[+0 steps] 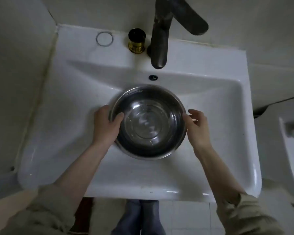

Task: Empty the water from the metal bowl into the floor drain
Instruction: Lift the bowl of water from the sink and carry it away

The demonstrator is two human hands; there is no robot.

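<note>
Nearest, at the bottom edge: two rolled-up sleeves of creased khaki cloth, one per forearm, both cut off by the frame. Between them, blue trousers over pale square floor tiles, feet out of view; a dark reddish shape at lower left, too dim to name.

Above that, one white glazed ceramic washbasin, rectangular with rounded corners, glossy along its front rim. In its hollow, one round metal bowl of polished steel, upright, concentric rings on its bottom, clear water inside with rippled glints; contact with the basin floor hidden beneath it.

Left hand clasped on the bowl's left rim, thumb hooked inside, fingers curled outside and mostly hidden. Right hand beside the right rim, thumb touching or nearly touching the edge, fingers loosely spread and apart from the bowl; no grip visible there.

Farther back: one small dark overflow hole in the rear basin wall. Over it, one dark, mottled metal faucet, spout pointing down, lever angled right, top cut off. Left of it, one small cylindrical cup, dark above, ridged brassy gold below. Left again, one thin clear ring lying flat on the ledge, material unclear. Plain grey walls behind; another white fixture cut off at far right.
</note>
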